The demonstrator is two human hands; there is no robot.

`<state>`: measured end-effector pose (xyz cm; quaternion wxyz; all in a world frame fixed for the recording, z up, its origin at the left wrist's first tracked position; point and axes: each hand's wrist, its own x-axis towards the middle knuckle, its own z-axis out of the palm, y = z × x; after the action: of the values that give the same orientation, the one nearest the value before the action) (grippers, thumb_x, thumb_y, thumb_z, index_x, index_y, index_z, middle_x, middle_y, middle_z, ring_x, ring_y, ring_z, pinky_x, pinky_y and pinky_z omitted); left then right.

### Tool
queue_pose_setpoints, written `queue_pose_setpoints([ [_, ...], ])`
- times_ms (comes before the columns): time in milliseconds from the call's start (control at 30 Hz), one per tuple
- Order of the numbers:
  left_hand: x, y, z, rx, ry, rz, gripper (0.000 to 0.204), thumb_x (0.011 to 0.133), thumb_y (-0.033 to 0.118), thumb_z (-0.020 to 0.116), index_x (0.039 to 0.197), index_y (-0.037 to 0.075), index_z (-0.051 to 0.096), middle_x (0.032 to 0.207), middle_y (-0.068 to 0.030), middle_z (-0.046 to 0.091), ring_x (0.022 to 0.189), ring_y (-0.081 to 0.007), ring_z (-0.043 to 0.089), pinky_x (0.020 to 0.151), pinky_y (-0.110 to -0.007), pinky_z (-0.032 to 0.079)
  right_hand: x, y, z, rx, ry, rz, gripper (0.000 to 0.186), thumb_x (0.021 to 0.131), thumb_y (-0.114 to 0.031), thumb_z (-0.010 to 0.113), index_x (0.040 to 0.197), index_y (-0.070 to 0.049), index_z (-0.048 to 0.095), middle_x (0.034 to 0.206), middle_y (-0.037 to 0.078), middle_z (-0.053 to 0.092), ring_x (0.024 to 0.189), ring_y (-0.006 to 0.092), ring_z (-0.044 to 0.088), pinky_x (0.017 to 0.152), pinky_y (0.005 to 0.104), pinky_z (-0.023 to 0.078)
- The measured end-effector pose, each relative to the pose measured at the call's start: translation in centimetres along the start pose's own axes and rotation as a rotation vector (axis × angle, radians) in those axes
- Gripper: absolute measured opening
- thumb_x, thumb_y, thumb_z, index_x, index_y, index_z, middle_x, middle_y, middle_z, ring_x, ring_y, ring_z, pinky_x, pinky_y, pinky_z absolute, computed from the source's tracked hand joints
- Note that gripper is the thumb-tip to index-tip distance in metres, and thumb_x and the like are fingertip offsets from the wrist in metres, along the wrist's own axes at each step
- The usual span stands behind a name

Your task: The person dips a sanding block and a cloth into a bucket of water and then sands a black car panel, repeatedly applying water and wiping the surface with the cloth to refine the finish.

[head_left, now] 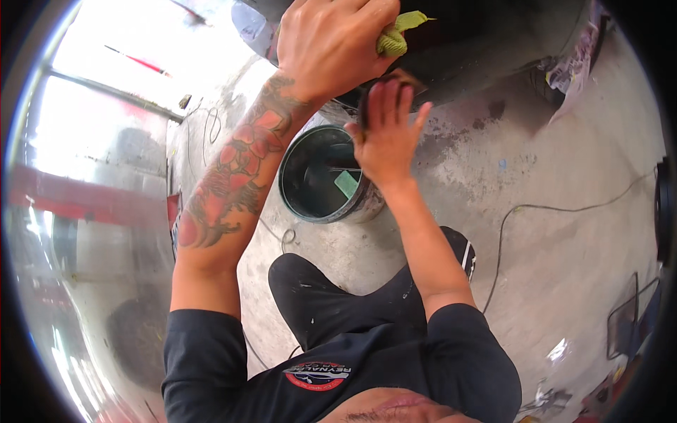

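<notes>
My left hand point(335, 46) is closed round a crumpled yellow-green cloth point(393, 44), whose end sticks out past the fingers. It is up against a dark, glossy panel point(486, 42) that looks like vehicle bodywork. Lower and to the right, my right hand point(390, 134) reaches toward the panel's lower edge with its fingers stretched out. A brownish patch shows past those fingertips; I cannot tell whether it is a thing or a reflection. Below my hands stands a dark bucket point(288, 194) with dark liquid and a pale green rectangular piece point(346, 184) in it.
A thin dark cord point(536, 206) curves across the stained concrete floor point(564, 261) at right. More cord loops lie left of the bucket. Torn plastic sheeting point(575, 77) hangs at the upper right. At the lower right is a dark metal frame point(624, 324). My bent knees are near the bucket.
</notes>
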<state>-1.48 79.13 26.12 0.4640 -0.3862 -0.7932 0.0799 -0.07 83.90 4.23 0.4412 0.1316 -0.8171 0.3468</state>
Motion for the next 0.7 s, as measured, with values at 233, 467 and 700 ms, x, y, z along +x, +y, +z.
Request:
queue_pose_setpoints([
  [233,-0.3,-1.7,0.4,-0.077,0.019,0.181,0.024,0.062,0.011,0.074,0.078,0.011,0.057,0.077,-0.006,0.057,0.074,-0.03,0.058,0.065,-0.042,0.048,1.3,-4.7,2.4,0.103,0.271,0.2,0.086,0.095,-0.055,0.057,0.157,-0.004,0.029,0.164,0.022,0.024,0.151,0.0455,0.022,0.115,0.0716,0.011],
  [467,-2.4,-6.2,0.6,-0.063,0.215,0.341,0.024,0.063,0.01,0.074,0.078,0.01,0.056,0.077,-0.0073,0.056,0.073,-0.0306,0.057,0.065,-0.041,0.048,5.2,-3.8,0.7,-0.015,0.362,0.257,0.086,0.101,-0.057,0.044,0.162,-0.003,0.014,0.167,0.025,0.014,0.153,0.0467,0.013,0.118,0.0678,0.011],
  [700,-4.4,-10.1,1.2,-0.156,0.403,0.51,0.026,0.063,0.018,0.077,0.082,0.012,0.061,0.093,-0.0048,0.061,0.089,-0.0296,0.057,0.077,-0.043,0.044,0.5,-5.6,5.0,-0.232,0.244,0.215,0.084,0.102,-0.049,0.048,0.162,-0.003,0.012,0.167,0.025,0.01,0.154,0.0465,0.012,0.118,0.0669,0.012],
])
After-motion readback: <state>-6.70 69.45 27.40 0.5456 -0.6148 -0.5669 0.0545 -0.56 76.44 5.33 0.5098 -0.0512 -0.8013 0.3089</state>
